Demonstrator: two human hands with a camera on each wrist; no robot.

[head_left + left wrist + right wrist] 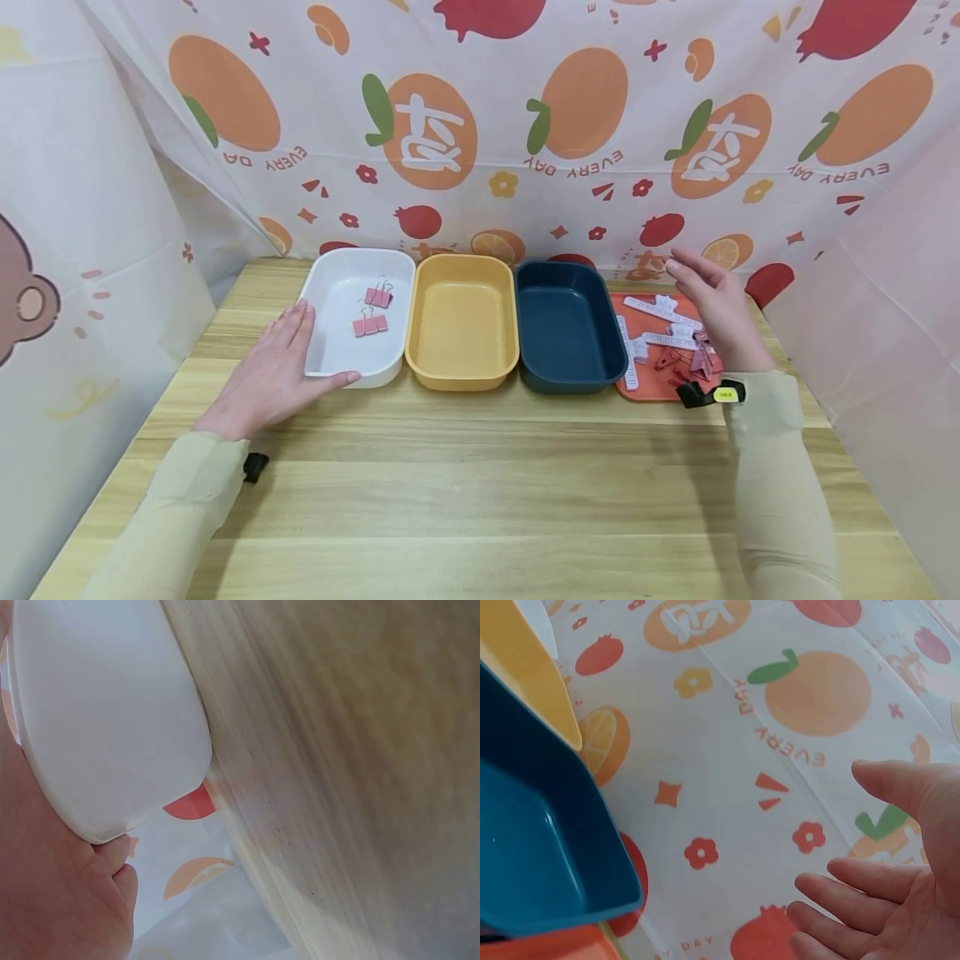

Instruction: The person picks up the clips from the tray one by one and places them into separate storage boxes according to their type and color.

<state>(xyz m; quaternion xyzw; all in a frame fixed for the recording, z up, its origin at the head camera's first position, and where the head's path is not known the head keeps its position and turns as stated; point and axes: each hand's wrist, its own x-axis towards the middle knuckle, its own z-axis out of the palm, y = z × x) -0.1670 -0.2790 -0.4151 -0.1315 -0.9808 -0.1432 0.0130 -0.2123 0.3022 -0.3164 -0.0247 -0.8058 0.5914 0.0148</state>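
With two pink clips already in the white bin, steadied by the flat left hand, the empty, loosely spread right hand hovers over the orange tray, seemingly between picks, needing a fresh pinch.

Makeshift home tabletop booth: wooden table walled by fruit-print plastic sheet, bear-print sheet at left.
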